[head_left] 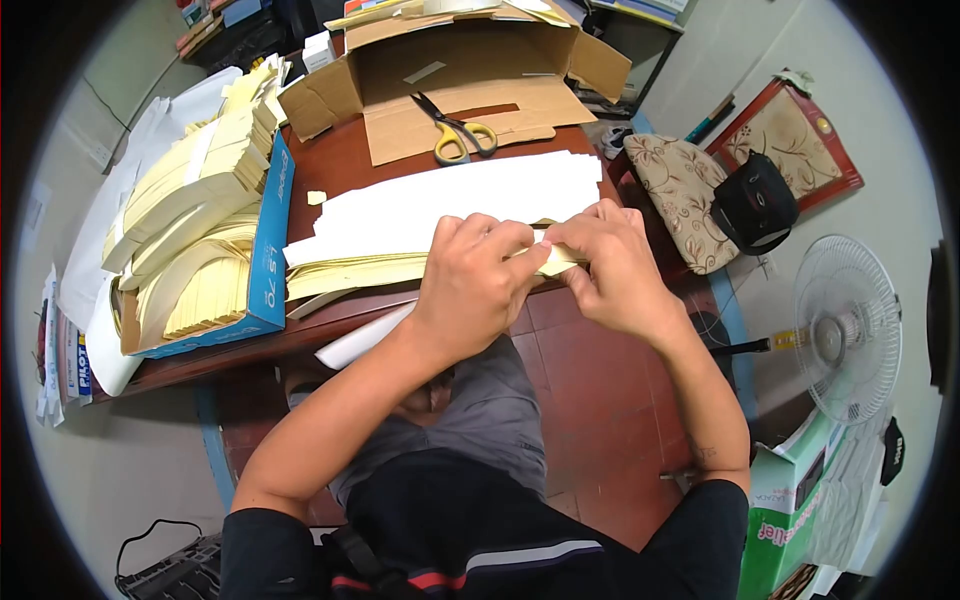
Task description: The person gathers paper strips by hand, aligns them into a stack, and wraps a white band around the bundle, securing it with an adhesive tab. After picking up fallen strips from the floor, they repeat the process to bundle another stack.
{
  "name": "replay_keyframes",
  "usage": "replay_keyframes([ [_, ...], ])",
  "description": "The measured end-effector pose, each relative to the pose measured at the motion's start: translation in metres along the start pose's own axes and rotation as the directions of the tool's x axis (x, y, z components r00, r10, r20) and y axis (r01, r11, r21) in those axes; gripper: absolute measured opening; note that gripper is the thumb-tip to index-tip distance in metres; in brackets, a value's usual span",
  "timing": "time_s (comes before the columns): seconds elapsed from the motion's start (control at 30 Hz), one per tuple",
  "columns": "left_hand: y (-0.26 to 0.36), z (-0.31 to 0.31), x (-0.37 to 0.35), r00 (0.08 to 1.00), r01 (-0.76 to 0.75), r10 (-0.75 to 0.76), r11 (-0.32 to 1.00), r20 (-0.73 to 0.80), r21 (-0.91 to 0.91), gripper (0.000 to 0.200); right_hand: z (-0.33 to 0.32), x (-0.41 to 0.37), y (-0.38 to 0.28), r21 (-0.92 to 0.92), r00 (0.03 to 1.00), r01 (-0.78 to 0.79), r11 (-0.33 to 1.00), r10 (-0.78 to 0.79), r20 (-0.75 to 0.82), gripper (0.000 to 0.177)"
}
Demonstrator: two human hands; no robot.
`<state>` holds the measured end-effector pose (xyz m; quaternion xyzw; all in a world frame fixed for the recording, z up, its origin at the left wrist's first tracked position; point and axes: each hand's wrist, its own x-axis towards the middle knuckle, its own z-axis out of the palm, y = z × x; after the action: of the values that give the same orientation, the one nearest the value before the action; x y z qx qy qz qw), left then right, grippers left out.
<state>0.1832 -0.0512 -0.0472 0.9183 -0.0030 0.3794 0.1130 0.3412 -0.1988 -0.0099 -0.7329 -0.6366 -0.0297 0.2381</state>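
A stack of long yellow paper strips (370,272) lies along the table's near edge, partly under white paper sheets (440,195). Both of my hands meet at the right end of these strips. My left hand (478,275) is closed, its thumb and fingers pinching the yellow strips near the edge. Close beside it, my right hand (612,262) pinches the strip end, thumb below and fingers on top. The fingertips partly hide the exact fold of the paper. Scissors (455,140) with yellow and black handles lie open beyond the sheets.
A blue box (270,250) full of bundled yellow strips stands at the left. An open cardboard box (465,80) sits at the back. To the right are a floral chair (665,195) with a black bag (757,200), and a fan (845,330).
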Motion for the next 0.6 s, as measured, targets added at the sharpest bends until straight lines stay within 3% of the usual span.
replay_keyframes([
  [0.17, -0.001, -0.018, -0.006, 0.98, 0.095, -0.098, 0.995, 0.174, 0.024, 0.037, 0.006, -0.002, 0.002, -0.054, 0.997, 0.062, 0.997, -0.065, -0.053, 0.029],
  [0.27, -0.003, -0.023, -0.01, 0.984, 0.094, -0.1, 0.995, 0.144, 0.044, 0.04, 0.004, 0.0, 0.004, -0.027, 0.993, 0.101, 0.994, -0.103, -0.052, 0.037],
  [0.47, -0.002, -0.04, -0.003, 0.933, 0.196, -0.196, 0.98, 0.3, 0.03, 0.047, -0.019, 0.016, 0.017, 0.146, 0.975, -0.001, 0.989, -0.031, 0.219, 0.028],
  [0.6, 0.001, -0.053, 0.011, 0.896, 0.185, -0.222, 0.974, 0.385, 0.13, 0.044, -0.041, 0.023, 0.014, 0.168, 0.961, -0.005, 0.986, -0.041, 0.272, 0.027],
])
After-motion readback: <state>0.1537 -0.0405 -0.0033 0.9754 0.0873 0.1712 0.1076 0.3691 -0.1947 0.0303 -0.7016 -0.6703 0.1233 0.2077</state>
